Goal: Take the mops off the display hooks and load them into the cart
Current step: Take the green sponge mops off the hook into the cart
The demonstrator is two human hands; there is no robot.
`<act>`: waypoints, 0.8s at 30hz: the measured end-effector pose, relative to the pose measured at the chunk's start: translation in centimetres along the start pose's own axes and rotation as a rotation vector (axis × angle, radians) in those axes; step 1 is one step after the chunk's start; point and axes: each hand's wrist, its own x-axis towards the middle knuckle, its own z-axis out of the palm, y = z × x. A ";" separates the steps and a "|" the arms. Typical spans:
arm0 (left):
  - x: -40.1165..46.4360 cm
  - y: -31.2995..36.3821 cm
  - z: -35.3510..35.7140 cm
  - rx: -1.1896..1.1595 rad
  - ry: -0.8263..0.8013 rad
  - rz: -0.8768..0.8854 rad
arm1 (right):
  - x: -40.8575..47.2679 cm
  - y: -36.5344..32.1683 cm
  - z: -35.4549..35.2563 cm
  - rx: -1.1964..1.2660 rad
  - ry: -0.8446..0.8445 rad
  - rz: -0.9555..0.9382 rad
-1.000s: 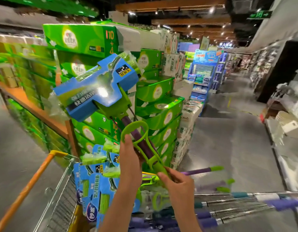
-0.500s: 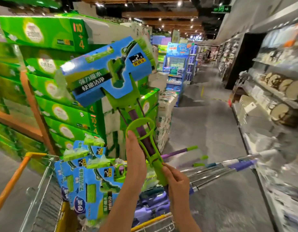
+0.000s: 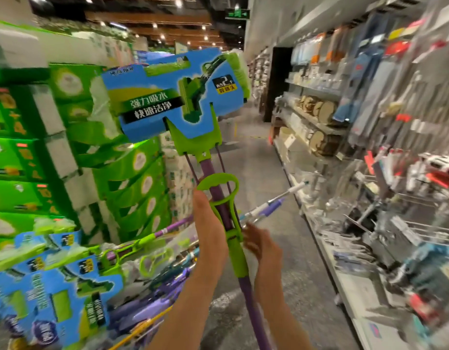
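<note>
You've got the purple-shafted sponge mop with green lever and blue card sleeve (image 3: 219, 188) upright, head up. Left hand (image 3: 209, 226) curls on the lever; right hand (image 3: 260, 245) grips the green collar. Cart's mop pile (image 3: 67, 281) sits lower-left, so tip the head left & down.

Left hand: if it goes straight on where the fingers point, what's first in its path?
Likely the mop's green loop handle, just above the left hand, whose fingers point up along the purple shaft. Depth unclear, so it may pass beside it.
</note>
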 end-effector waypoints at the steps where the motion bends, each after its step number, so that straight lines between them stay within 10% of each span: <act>1: -1.4 -0.6 1.1 -0.009 -0.008 -0.036 | 0.3 -1.3 -1.3 0.013 0.042 -0.041; 24: -20.8 -5.5 13.6 0.260 -0.438 -0.085 | -2.4 -14.8 -18.6 -0.301 -0.007 -0.431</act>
